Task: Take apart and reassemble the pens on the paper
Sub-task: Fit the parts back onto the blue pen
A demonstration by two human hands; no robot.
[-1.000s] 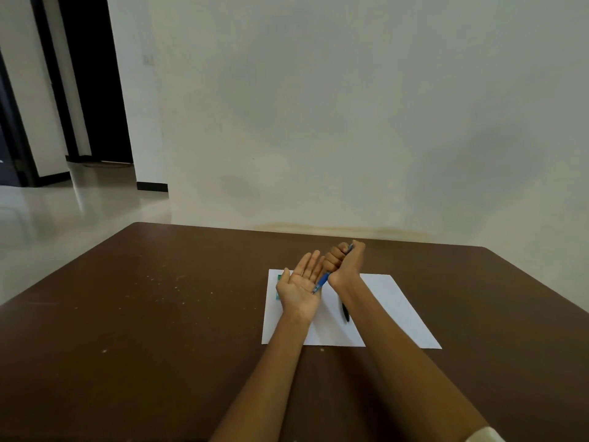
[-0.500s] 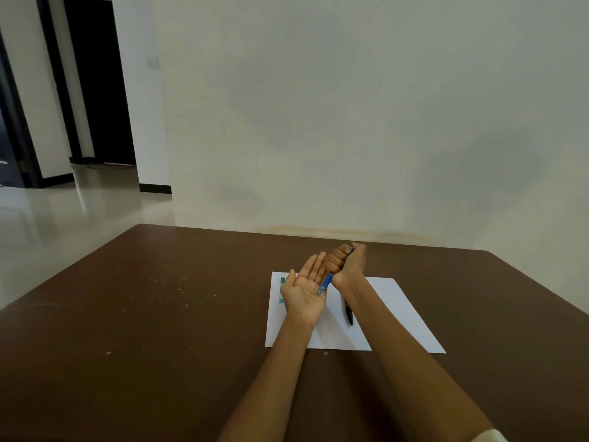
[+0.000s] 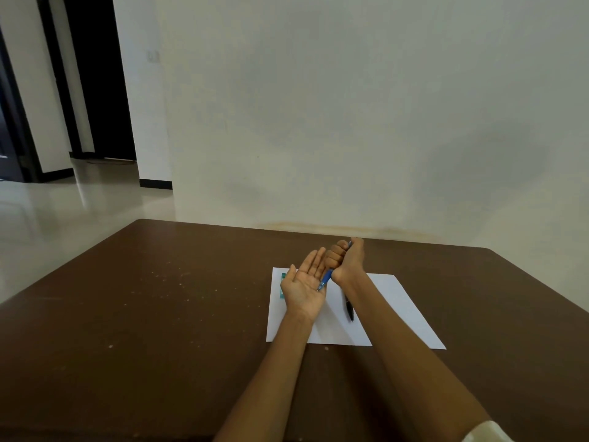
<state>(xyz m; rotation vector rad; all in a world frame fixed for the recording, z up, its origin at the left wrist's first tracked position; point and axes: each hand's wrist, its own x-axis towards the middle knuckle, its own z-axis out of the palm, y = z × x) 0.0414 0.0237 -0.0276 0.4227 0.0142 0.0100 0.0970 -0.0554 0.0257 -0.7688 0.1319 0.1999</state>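
Observation:
My right hand point(image 3: 347, 261) is a fist around a blue pen point(image 3: 326, 277), whose tip points down-left and touches the palm of my left hand point(image 3: 304, 285). The left hand is palm up with its fingers apart and nothing gripped in it. Both hands hover over a white sheet of paper point(image 3: 392, 301) on the brown table point(image 3: 153, 314). A black pen point(image 3: 349, 309) lies on the paper, partly hidden by my right forearm. A small green object point(image 3: 283, 282) peeks out on the paper behind my left hand.
A pale wall rises just behind the table's far edge. To the left lie a glossy floor and dark doorways. The tabletop left of the paper is speckled with small light flecks.
The hands keep the same pose, with the pen tip against the left palm. Only the view has shifted slightly.

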